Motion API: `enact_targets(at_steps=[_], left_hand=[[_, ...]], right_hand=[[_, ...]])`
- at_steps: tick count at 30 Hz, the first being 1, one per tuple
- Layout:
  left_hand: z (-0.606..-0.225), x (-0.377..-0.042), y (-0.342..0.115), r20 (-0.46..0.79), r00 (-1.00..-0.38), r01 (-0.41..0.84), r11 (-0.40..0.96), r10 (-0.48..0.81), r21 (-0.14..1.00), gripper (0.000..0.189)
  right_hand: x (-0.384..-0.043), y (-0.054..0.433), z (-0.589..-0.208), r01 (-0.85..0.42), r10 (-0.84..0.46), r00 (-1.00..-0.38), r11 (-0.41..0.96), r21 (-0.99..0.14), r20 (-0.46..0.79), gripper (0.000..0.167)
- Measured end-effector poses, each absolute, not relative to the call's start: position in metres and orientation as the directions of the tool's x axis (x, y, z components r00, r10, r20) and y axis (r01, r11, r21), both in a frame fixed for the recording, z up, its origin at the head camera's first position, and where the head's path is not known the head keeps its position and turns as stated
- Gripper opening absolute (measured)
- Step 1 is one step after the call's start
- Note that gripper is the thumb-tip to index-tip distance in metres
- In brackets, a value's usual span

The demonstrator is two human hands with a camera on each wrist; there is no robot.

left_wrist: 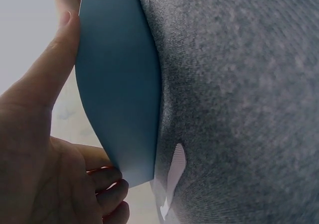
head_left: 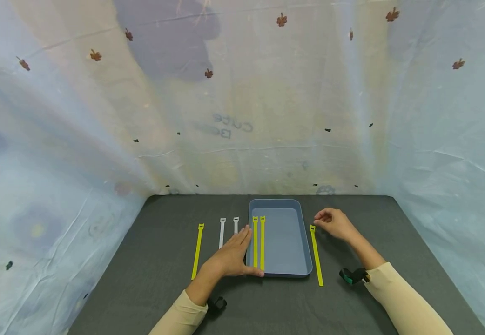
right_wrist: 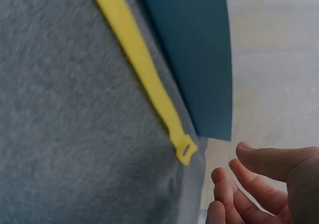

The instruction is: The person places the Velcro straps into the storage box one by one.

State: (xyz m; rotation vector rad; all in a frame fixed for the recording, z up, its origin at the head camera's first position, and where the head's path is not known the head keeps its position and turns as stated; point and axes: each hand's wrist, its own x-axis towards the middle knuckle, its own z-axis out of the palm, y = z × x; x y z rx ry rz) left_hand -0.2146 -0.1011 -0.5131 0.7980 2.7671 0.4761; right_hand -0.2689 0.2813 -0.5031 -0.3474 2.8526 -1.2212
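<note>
A blue-grey tray (head_left: pixel 286 239) lies on the dark cloth, with two yellow cable ties (head_left: pixel 262 242) side by side along its left part. My left hand (head_left: pixel 232 256) rests against the tray's left side, fingers extended along the edge and thumb at the near-left corner. In the left wrist view, thumb and fingertips touch the rim. Right of the tray lies another yellow cable tie (head_left: pixel 316 256), slotted head at the far end. My right hand (head_left: pixel 336 224) hovers just beside that head, fingers loosely bent. Nothing shows between its thumb and fingers (right_wrist: pixel 227 184).
Left of the tray, two white cable ties (head_left: pixel 222 232) and one yellow cable tie (head_left: pixel 198 251) lie on the cloth, the white ones partly hidden by my left hand. A patterned plastic sheet (head_left: pixel 267 93) rises behind the table and on both sides.
</note>
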Motion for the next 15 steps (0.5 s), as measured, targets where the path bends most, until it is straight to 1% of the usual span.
enact_targets(at_steps=[10, 15], left_hand=[[-0.514, -0.214, -0.102, -0.116, -0.827, 0.480, 0.797, 0.551, 0.367, 0.136], [-0.513, -0.214, -0.102, -0.111, -0.824, 0.486, 0.793, 0.556, 0.369, 0.136]], right_hand=[[-0.274, 0.286, -0.520, -0.134, -0.198, -0.980, 0.682, -0.719, -0.005, 0.016], [-0.273, 0.284, -0.522, -0.137, -0.216, -0.976, 0.669, -0.730, -0.015, 0.017]])
